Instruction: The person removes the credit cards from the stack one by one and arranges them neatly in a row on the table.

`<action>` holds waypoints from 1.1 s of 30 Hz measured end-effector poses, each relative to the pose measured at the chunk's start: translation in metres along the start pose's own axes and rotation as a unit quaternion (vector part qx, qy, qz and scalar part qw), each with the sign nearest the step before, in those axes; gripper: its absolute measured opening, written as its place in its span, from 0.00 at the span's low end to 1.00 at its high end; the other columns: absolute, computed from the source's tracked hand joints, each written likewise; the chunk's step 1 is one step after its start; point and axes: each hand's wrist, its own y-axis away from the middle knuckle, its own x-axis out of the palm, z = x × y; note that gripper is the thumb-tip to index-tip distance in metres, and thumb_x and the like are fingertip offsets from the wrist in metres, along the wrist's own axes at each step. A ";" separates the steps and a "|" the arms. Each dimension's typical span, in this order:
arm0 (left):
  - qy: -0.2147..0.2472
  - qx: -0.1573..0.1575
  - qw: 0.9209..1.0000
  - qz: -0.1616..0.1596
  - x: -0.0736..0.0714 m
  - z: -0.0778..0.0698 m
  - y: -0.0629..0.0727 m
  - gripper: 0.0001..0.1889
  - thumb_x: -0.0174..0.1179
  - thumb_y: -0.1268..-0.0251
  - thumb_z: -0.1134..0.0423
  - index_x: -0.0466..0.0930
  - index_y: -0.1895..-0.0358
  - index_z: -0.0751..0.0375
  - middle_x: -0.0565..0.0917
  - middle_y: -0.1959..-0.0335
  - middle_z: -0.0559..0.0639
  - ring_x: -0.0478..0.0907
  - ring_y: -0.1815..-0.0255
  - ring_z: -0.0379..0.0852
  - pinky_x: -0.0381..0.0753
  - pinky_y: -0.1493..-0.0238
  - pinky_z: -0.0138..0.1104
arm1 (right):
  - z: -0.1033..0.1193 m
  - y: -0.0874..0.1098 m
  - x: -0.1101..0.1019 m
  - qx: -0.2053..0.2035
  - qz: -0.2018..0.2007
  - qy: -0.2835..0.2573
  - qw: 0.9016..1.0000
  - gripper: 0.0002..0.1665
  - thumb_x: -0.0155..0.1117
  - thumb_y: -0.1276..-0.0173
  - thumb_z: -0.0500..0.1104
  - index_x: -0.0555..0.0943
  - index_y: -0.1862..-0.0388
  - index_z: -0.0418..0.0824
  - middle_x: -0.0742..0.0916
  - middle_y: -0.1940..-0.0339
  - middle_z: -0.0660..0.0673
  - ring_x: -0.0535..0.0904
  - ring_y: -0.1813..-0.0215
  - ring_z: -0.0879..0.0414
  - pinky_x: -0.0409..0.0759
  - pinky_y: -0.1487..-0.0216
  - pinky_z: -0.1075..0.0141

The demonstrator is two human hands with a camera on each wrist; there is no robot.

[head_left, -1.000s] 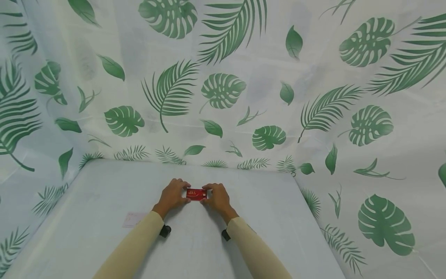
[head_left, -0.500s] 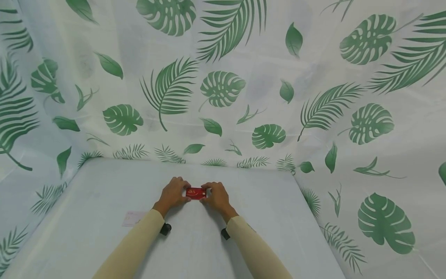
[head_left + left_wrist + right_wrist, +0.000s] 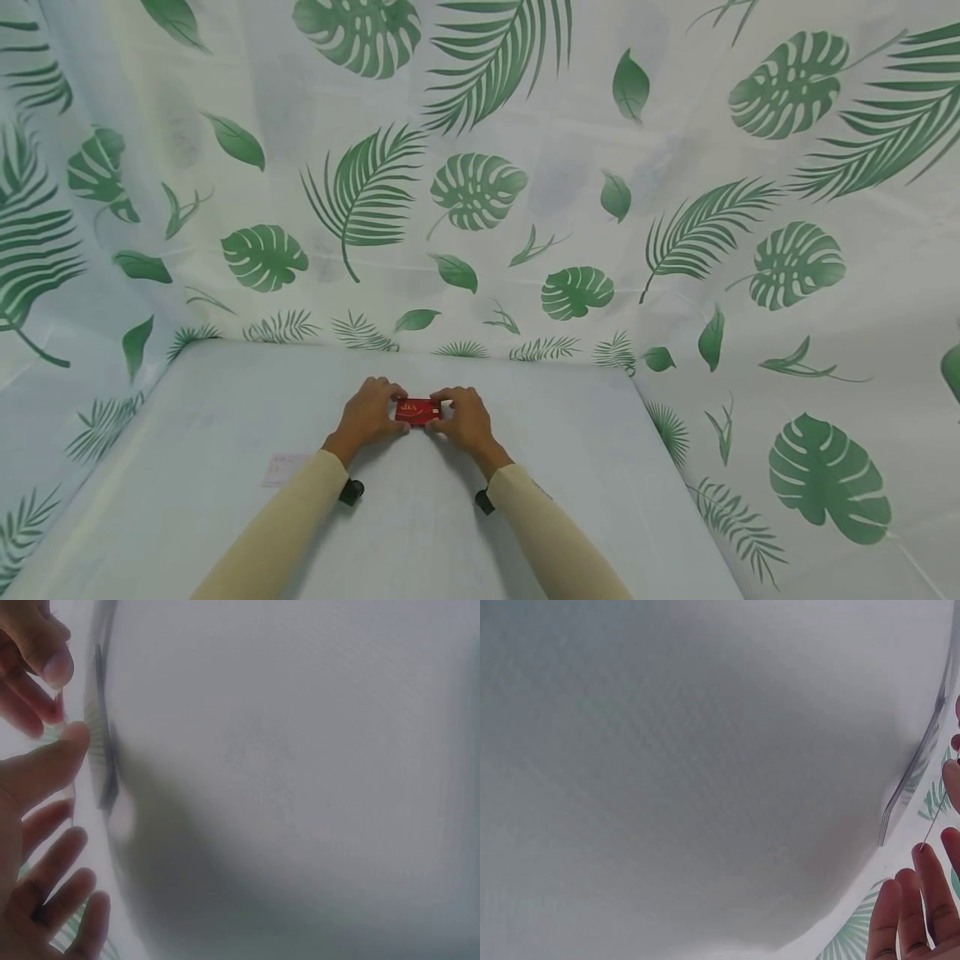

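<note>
Evidently I want both ends of the red card (image 3: 418, 412) under control, for my left hand (image 3: 369, 410) has it by one short end and my right hand (image 3: 467, 417) by the other. On each side only the thumb and a finger close on the edge, a light pinch that I judge enough for something so flat and thin, while the remaining fingers of the left, seen from its own wrist, are loosely bent and spread away from it. Those of the right show partly from the right wrist, fairly straight and likewise apart; the rest of that grip runs out of view there. Holding by the ends leaves the printed face bare between my fingertips, probably so that nothing covers the VIP lettering, though it looks upside down from where I am. From both wrists the card shows nearly edge-on, as a mere line, and it appears to be held up off the white table (image 3: 420, 517) rather than pressed on it, towards the far edge and in front of the leaf-print curtain (image 3: 495, 83). My arms reach well out and come in from either side, which seems to let the two hands face each other squarely across so small a piece. A pink slip (image 3: 282, 469) lies flat on the table beside my left sleeve (image 3: 277, 533), well apart from the card and touched by neither hand; its print is too faint to read.
</note>
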 end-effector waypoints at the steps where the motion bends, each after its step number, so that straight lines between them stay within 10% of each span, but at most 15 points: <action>1: 0.002 -0.001 1.000 -0.002 -0.001 0.000 0.000 0.30 0.83 0.47 0.50 0.85 0.42 0.57 0.84 0.50 0.54 0.75 0.47 0.52 0.82 0.43 0.48 | 0.001 0.000 0.000 -0.001 0.000 -0.002 1.000 0.25 0.84 0.39 0.44 0.89 0.42 0.51 0.89 0.44 0.47 0.80 0.46 0.51 0.82 0.44 0.54; 33: 0.031 0.026 0.998 -0.048 -0.011 0.001 0.020 0.28 0.85 0.50 0.51 0.86 0.47 0.56 0.85 0.54 0.53 0.76 0.49 0.51 0.82 0.48 0.47 | 0.004 0.010 0.004 -0.021 -0.009 0.008 1.000 0.27 0.86 0.42 0.51 0.90 0.43 0.50 0.89 0.48 0.46 0.80 0.48 0.52 0.81 0.47 0.56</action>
